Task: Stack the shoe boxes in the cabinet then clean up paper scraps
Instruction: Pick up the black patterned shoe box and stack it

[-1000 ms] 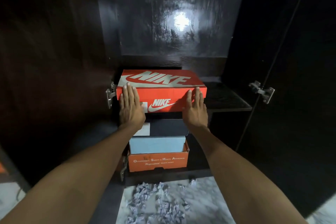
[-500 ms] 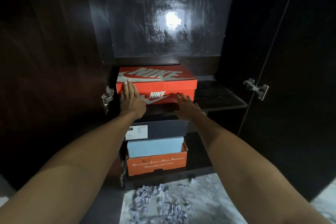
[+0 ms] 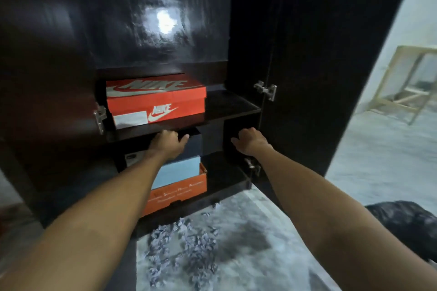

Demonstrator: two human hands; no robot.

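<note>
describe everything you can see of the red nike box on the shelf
The red Nike box looks like cardboard, lid closed, with a large pale swoosh and NIKE lettering on top and a smaller logo plus a white label on its front. It lies flat at the left end of the dark shelf, close to the left hinge. Neither hand touches it.

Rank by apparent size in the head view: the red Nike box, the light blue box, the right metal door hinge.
1. Red Nike shoe box: largest.
2. Light blue cardboard box: smaller as seen, but the left arm hides part of it, so its true size is unsure.
3. Right metal door hinge: smallest.
</note>
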